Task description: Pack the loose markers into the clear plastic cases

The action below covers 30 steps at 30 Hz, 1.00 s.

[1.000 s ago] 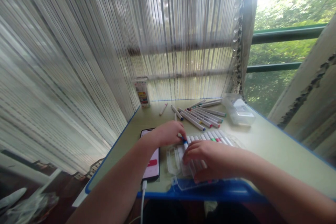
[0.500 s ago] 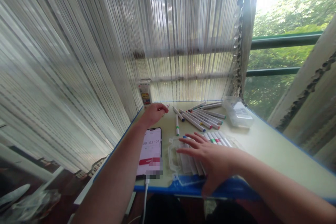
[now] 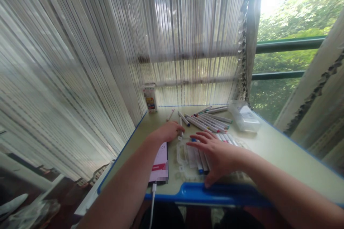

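Note:
My left hand (image 3: 172,131) is at the middle of the table, its fingers closed around a white marker (image 3: 180,122) that shows above and below the fingertips. My right hand (image 3: 216,154) has its fingers spread over a clear plastic case (image 3: 180,155) with several white markers (image 3: 199,161) in a row; the palm hides part of it. Some caps in the row are blue. Beyond both hands lies a loose pile of white markers (image 3: 209,121) with coloured bands. A thin pinkish pen (image 3: 170,114) lies apart, left of a single dark-capped marker (image 3: 184,118).
Under my left forearm lies a phone (image 3: 159,168) with a white cable (image 3: 152,200) running off the front edge. A clear box (image 3: 245,118) stands at the back right, a small labelled box (image 3: 150,98) at the back left. Curtains (image 3: 188,43) hang behind the table.
My left hand has come nearer and right, from the thin pen to the white marker, leaving the pen on the table. My right hand stays over the case, with little movement.

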Each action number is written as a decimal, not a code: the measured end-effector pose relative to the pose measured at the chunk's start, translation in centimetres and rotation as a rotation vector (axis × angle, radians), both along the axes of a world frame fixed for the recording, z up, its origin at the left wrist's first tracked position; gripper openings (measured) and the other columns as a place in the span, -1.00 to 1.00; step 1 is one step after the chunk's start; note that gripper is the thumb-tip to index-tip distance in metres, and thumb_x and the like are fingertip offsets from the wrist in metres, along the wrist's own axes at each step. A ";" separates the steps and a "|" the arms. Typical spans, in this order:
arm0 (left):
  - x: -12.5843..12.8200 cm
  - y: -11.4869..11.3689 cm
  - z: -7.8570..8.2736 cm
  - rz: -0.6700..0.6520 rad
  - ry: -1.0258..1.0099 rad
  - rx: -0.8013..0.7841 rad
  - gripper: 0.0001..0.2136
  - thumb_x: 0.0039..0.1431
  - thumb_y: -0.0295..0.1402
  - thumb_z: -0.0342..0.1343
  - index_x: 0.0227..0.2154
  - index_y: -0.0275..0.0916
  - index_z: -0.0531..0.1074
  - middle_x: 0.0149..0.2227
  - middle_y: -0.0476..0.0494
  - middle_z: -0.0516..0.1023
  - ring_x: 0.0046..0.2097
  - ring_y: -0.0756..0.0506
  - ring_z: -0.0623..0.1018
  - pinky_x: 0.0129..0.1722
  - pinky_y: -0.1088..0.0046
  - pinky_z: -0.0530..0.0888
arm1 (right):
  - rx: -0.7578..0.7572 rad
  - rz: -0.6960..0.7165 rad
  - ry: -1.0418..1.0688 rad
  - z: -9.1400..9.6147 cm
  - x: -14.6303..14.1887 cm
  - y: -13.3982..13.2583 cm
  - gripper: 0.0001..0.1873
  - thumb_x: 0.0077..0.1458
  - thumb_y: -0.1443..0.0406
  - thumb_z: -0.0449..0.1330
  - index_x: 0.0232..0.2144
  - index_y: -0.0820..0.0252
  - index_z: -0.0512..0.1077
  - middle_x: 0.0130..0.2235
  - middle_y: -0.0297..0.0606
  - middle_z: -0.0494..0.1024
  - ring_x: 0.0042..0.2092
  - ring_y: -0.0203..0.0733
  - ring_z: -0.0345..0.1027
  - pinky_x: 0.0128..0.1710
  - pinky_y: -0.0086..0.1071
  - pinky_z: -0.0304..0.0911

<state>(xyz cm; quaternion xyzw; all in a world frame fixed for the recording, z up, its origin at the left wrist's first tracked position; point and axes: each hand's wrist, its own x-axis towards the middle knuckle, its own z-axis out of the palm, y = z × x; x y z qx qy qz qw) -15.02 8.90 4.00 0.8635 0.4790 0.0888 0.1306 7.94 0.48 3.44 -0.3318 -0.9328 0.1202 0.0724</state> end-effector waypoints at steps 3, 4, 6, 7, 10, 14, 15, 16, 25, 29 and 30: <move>0.1 -0.2 0.0 0.002 0.039 0.025 -0.61 0.02 -0.59 0.00 -0.15 -0.17 0.58 -0.08 -0.20 0.53 -0.10 -0.13 0.54 0.01 0.35 0.39 | -0.008 0.001 0.018 -0.2 0.4 0.3 0.26 -0.44 -0.14 0.40 0.30 0.08 0.08 0.33 0.02 0.08 0.33 0.39 -0.21 0.23 0.31 -0.20; 0.1 -0.2 0.1 0.002 0.046 0.035 -0.62 0.00 -0.59 0.02 -0.16 -0.17 0.58 -0.10 -0.19 0.54 -0.11 -0.12 0.54 0.00 0.38 0.39 | -0.009 0.004 0.027 -0.2 0.6 0.3 0.27 -0.44 -0.14 0.40 0.31 0.10 0.06 0.33 0.03 0.08 0.33 0.39 -0.22 0.22 0.31 -0.18; 0.2 -0.3 0.4 0.016 0.068 0.047 -0.67 0.01 -0.55 0.03 -0.21 -0.17 0.60 -0.15 -0.15 0.57 -0.13 -0.10 0.54 -0.04 0.43 0.40 | -0.022 0.025 0.061 -0.2 1.0 0.5 0.26 -0.39 -0.15 0.38 0.31 0.11 0.04 0.32 0.04 0.09 0.33 0.37 -0.20 0.22 0.29 -0.12; 0.2 -0.3 0.5 0.034 0.082 0.052 -0.71 0.04 -0.51 0.03 -0.24 -0.18 0.60 -0.18 -0.13 0.59 -0.15 -0.10 0.54 -0.07 0.44 0.40 | -0.035 0.041 0.093 -0.2 1.1 0.7 0.21 -0.33 -0.16 0.36 0.31 0.11 0.05 0.31 0.03 0.11 0.32 0.33 -0.16 0.22 0.26 -0.08; 0.2 -0.3 0.7 0.105 0.126 0.082 -0.80 0.10 -0.35 0.08 -0.29 -0.20 0.59 -0.24 -0.13 0.61 -0.15 -0.12 0.54 -0.12 0.44 0.40 | -0.047 0.012 0.268 -0.1 1.3 1.3 -0.10 -0.02 -0.14 0.18 0.27 0.13 0.14 0.24 -0.01 0.26 0.29 0.15 0.02 0.20 0.10 0.07; 0.1 0.1 0.4 0.234 0.164 0.105 -0.89 -0.01 -0.38 0.19 -0.39 -0.24 0.55 -0.26 -0.17 0.60 -0.16 -0.14 0.54 -0.18 0.45 0.40 | 0.042 -0.238 0.583 -0.2 1.4 2.9 -0.44 0.21 -0.05 -0.04 0.06 0.17 0.38 0.08 -0.05 0.45 0.15 0.03 0.26 0.13 0.01 0.17; 0.1 0.1 0.4 0.254 0.164 0.104 -0.90 -0.03 -0.41 0.19 -0.40 -0.25 0.53 -0.27 -0.17 0.60 -0.18 -0.14 0.54 -0.20 0.46 0.40 | 0.062 -0.288 0.639 -0.2 1.5 3.3 -0.48 0.22 -0.03 -0.04 0.00 0.16 0.41 0.03 -0.06 0.49 0.11 0.03 0.30 0.11 0.00 0.20; 0.1 0.2 0.4 0.266 0.163 0.107 -0.90 -0.04 -0.42 0.18 -0.40 -0.25 0.52 -0.27 -0.17 0.59 -0.18 -0.14 0.54 -0.22 0.46 0.40 | 0.071 -0.328 0.681 -0.3 1.7 3.7 -0.50 0.21 -0.02 -0.03 -0.04 0.16 0.43 -0.01 -0.07 0.52 0.08 0.02 0.33 0.08 -0.02 0.22; -0.4 0.7 0.6 0.255 -0.477 -0.026 -0.63 0.00 -0.56 0.07 -0.08 -0.30 0.37 -0.21 -0.14 0.55 -0.41 0.03 0.53 -0.43 0.54 0.46 | -0.118 -0.493 0.893 -0.3 2.2 5.0 -0.62 0.10 0.03 0.12 -0.19 0.15 0.49 -0.13 -0.11 0.56 -0.11 -0.05 0.43 -0.11 -0.16 0.33; 0.0 0.7 0.5 0.098 -0.609 -0.069 -0.72 -0.05 -0.57 0.12 -0.21 -0.31 0.48 -0.30 -0.08 0.57 -0.31 0.01 0.55 -0.25 0.51 0.48 | -0.342 -0.534 1.256 0.2 2.8 5.3 -0.58 0.06 0.02 0.15 -0.09 0.10 0.39 -0.13 -0.21 0.49 -0.25 -0.24 0.40 -0.32 -0.37 0.32; 0.1 0.6 0.4 0.067 -0.633 -0.091 -0.75 -0.07 -0.57 0.12 -0.26 -0.30 0.50 -0.33 -0.06 0.58 -0.29 0.01 0.56 -0.21 0.50 0.48 | -0.379 -0.522 1.311 0.3 3.0 5.3 -0.58 0.05 0.03 0.16 -0.09 0.10 0.38 -0.16 -0.24 0.48 -0.30 -0.28 0.38 -0.36 -0.41 0.29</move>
